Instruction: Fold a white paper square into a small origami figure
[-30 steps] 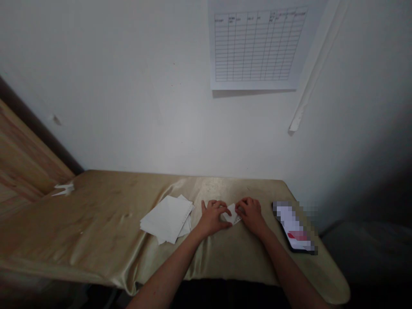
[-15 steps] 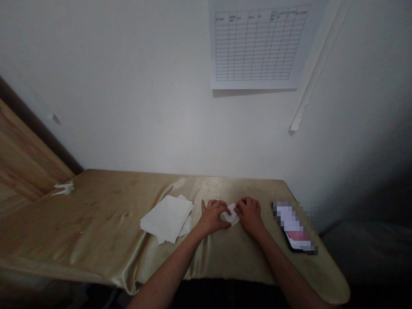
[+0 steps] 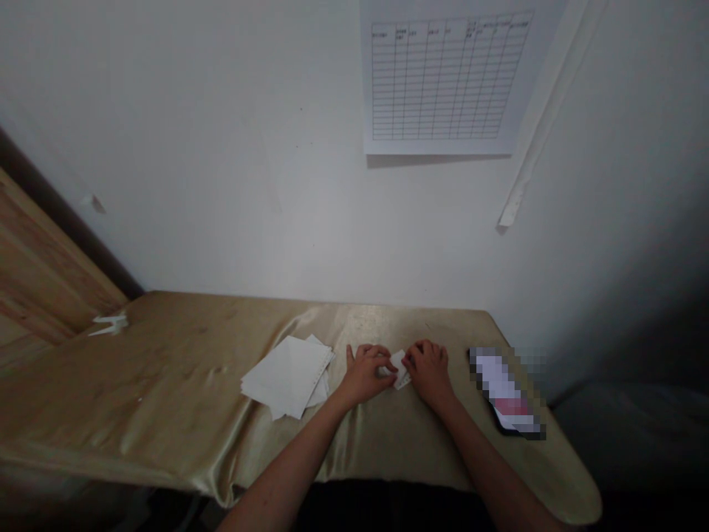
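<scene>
A small folded piece of white paper (image 3: 401, 372) lies on the cloth-covered table between my two hands, and holes show along one of its edges. My left hand (image 3: 366, 375) grips its left side between thumb and fingers. On the opposite side, my right hand (image 3: 429, 366) pinches the paper with bent fingers. Parts of the paper are hidden under the fingertips. Left of my left hand lies a loose stack of white sheets (image 3: 288, 375) with punched edges, fanned out unevenly.
A phone (image 3: 507, 395), its screen blurred, lies at the right. The gold tablecloth (image 3: 166, 384) has wrinkles. White paper scraps (image 3: 109, 324) sit at the far left by a wooden panel (image 3: 44, 273). A printed table sheet (image 3: 443, 89) hangs on the wall behind.
My left thumb has moved up slightly and closer to the fingers on the paper. My right hand, the stack and the phone stay in place.
</scene>
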A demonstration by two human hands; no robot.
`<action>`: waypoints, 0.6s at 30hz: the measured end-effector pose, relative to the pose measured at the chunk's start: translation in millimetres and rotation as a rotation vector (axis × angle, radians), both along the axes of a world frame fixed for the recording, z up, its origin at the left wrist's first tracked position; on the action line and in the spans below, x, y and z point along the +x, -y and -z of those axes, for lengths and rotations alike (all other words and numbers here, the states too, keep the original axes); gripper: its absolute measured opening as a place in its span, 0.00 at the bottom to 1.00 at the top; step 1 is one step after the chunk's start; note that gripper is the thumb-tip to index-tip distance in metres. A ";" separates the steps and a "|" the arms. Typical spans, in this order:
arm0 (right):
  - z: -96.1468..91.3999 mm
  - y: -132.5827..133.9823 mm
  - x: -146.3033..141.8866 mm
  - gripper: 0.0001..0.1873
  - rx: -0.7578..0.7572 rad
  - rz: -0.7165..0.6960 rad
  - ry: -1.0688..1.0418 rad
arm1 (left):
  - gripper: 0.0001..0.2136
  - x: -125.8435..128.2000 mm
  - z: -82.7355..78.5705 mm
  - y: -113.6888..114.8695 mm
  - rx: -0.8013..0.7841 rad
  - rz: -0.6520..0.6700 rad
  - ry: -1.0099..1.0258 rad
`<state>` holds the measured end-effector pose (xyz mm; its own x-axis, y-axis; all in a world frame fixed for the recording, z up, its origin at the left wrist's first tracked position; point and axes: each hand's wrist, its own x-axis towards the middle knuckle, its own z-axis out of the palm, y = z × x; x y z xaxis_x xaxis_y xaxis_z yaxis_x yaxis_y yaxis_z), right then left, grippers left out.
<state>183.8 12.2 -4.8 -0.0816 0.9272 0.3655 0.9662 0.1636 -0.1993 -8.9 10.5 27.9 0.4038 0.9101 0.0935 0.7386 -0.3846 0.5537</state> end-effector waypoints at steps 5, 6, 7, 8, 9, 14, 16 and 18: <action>-0.2 -0.4 -1.8 0.08 -0.004 0.024 0.009 | 0.10 2.6 1.0 -0.4 -0.003 -0.018 0.003; -0.8 -0.3 -2.3 0.08 -0.007 0.028 0.010 | 0.10 2.9 1.1 -0.5 -0.002 -0.018 -0.003; -1.7 0.0 -2.7 0.08 -0.012 0.033 0.012 | 0.11 3.0 1.4 -0.7 -0.002 -0.019 -0.009; -2.6 0.3 -3.0 0.08 -0.016 0.036 0.015 | 0.11 3.1 1.7 -0.7 -0.001 -0.022 -0.012; -3.7 0.6 -3.3 0.08 -0.020 0.037 0.019 | 0.10 3.2 1.9 -0.7 0.001 -0.024 -0.012; -7.7 1.7 -5.7 0.10 -0.030 0.043 0.039 | 0.11 3.7 2.5 -0.4 0.004 -0.035 -0.010; -8.7 1.7 -7.3 0.10 -0.040 0.053 0.047 | 0.11 4.0 2.2 -0.5 0.003 -0.038 -0.014; -9.8 2.0 -8.9 0.10 -0.047 0.060 0.058 | 0.11 4.3 1.8 -0.8 0.006 -0.035 -0.018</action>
<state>174.9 10.2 5.0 -0.0451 0.9470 0.3182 0.9842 0.0967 -0.1483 -4.7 11.2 26.2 0.3734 0.9230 0.0924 0.7615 -0.3619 0.5378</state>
